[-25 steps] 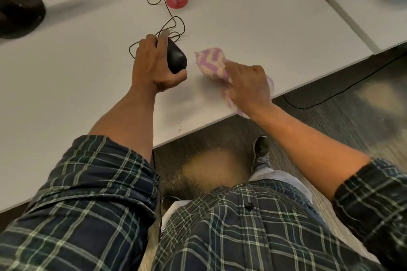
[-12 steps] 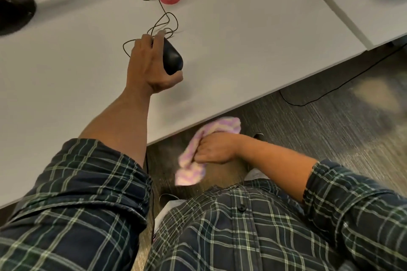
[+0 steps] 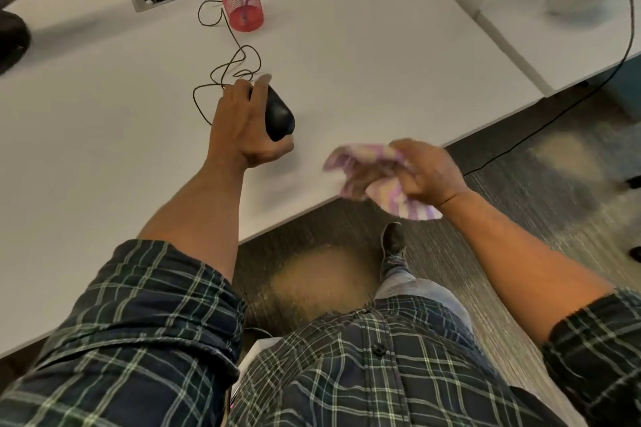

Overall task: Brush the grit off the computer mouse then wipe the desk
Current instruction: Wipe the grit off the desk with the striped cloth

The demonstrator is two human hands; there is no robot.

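The right hand (image 3: 425, 173), gripping the striped cloth (image 3: 360, 166), is back up at the worktop (image 3: 381, 80) edge from below it, the cloth over the near edge.

Black mouse (image 3: 278, 113), pink-striped cloth (image 3: 399, 198), white desk (image 3: 364, 80).

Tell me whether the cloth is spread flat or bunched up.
Bunched up. The striped cloth is crumpled in the right hand, fingers curled round it, loose ends hanging out over the desk edge.

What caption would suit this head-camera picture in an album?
Left hand holds a black mouse above the white desk while right hand grips a striped cloth.
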